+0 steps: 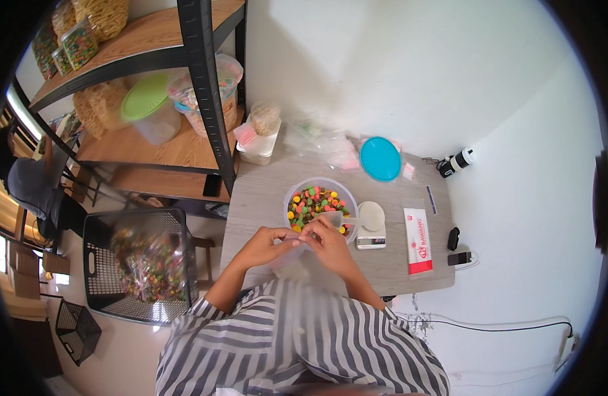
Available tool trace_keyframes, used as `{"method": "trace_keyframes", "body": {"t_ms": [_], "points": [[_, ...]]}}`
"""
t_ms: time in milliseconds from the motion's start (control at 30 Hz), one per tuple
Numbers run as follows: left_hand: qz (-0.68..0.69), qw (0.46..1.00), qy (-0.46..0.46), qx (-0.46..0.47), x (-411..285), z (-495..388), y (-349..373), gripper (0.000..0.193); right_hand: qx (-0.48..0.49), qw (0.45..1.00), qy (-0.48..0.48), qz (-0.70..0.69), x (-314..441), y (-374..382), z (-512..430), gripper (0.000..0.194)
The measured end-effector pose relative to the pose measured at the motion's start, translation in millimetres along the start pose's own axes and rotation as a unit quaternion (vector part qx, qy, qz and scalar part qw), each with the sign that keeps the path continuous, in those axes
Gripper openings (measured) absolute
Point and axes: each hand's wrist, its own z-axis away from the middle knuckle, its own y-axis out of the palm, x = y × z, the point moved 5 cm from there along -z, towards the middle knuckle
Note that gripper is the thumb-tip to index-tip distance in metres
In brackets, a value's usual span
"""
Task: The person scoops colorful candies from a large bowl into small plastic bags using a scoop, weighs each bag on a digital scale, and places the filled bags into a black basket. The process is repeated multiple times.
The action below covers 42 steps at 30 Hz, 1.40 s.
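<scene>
My left hand [266,246] and my right hand [329,247] meet in front of a round plastic tub [355,204]. Between their fingertips they pinch the upper edge of a small clear plastic bag [287,258], which hangs down and is partly hidden by the hands. Colourful candies [311,202], brown, green, yellow and pink-red, fill the tub. A clear scoop [352,221] rests in the candies, its handle crossing the rim towards a white digital kitchen scale [372,210]. What the small bag contains is too blurred to tell.
A turquoise lid [380,158], plastic bags [318,143] and a red-and-white printed pack [416,237] lie on the table [257,198]. Left are a metal-framed shelf [135,153] and a black crate [98,282] of bagged candies. Another person [34,185] is at far left.
</scene>
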Motion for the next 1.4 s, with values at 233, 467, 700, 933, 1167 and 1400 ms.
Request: {"method": "trace_keyframes", "body": {"t_ms": [233,467,700,933,1167,1400], "points": [[0.013,0.998,-0.03,-0.052,12,-9,3,0.012,0.021,0.998,-0.019,0.051,10,-8,3,0.011],[-0.014,0.997,-0.014,-0.078,11,-13,1,0.011,0.026,0.984,-0.131,0.119,12,-8,3,0.01],[0.074,0.996,-0.011,0.043,11,-10,2,0.051,0.024,0.986,-0.12,0.11,13,-8,14,0.005],[0.162,0.967,-0.01,0.195,22,-8,13,0.074,0.129,0.976,-0.158,0.078,30,-6,26,0.013],[0.231,0.972,0.02,0.047,4,-16,6,0.056,-0.025,0.993,-0.079,-0.085,8,-18,17,0.063],[0.247,0.958,0.117,-0.086,-17,-24,20,0.061,-0.018,0.988,0.017,-0.149,-18,28,13,0.078]]}}
